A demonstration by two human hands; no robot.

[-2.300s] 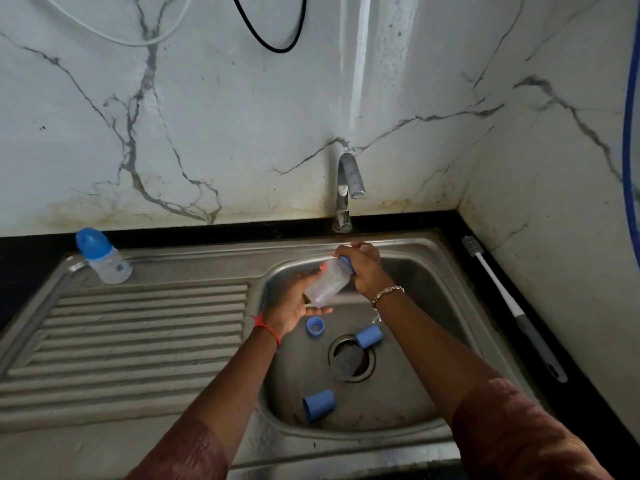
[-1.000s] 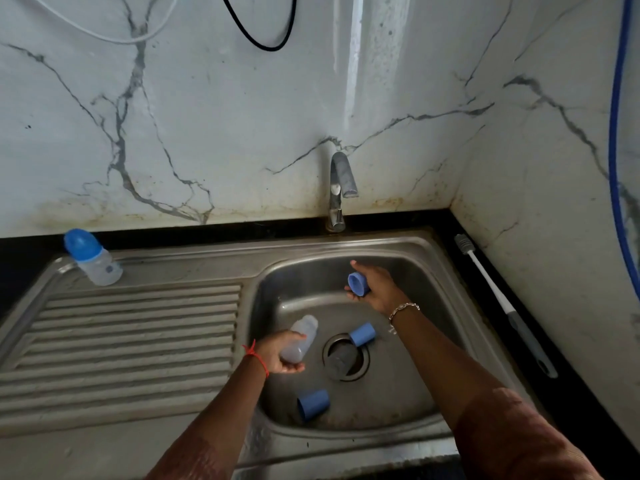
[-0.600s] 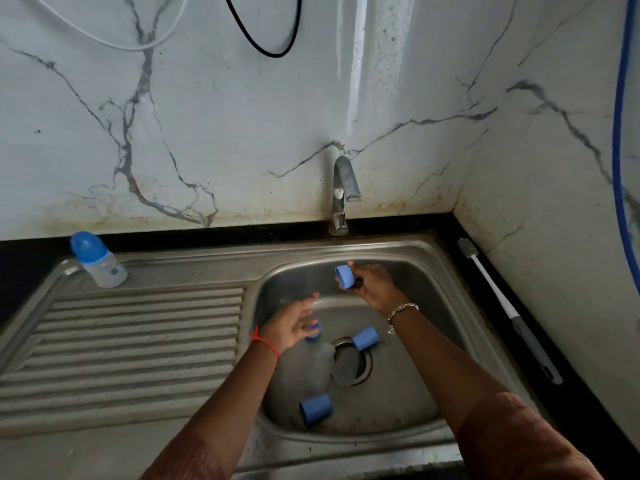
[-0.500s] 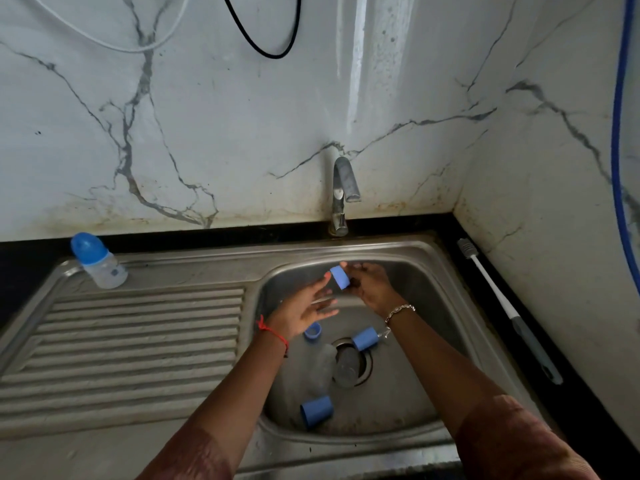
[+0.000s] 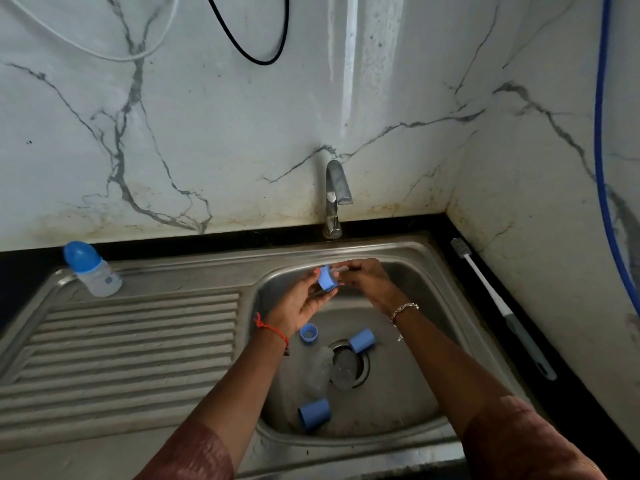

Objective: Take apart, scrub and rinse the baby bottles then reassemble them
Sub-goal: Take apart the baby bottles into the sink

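Head view, nearest first: a blue cap (image 5: 313,414) lies on its side in the sink (image 5: 398,417). Beyond it the clear bottle body (image 5: 320,370) lies beside the drain (image 5: 348,367), then a blue ring (image 5: 309,332) and a second cap (image 5: 361,340). Above these my left hand (image 5: 303,301) grips a blue collar (image 5: 327,278) while my right hand (image 5: 367,282) pinches the clear teat (image 5: 341,269) at its top. Farther back are the tap (image 5: 336,188), a capped bottle (image 5: 91,270) at the drainboard's far left corner, and a brush (image 5: 502,306) on the right counter.

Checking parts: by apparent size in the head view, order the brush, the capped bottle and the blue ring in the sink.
Largest: brush, longest by far.
Then: capped bottle.
Smallest: blue ring, clearly.
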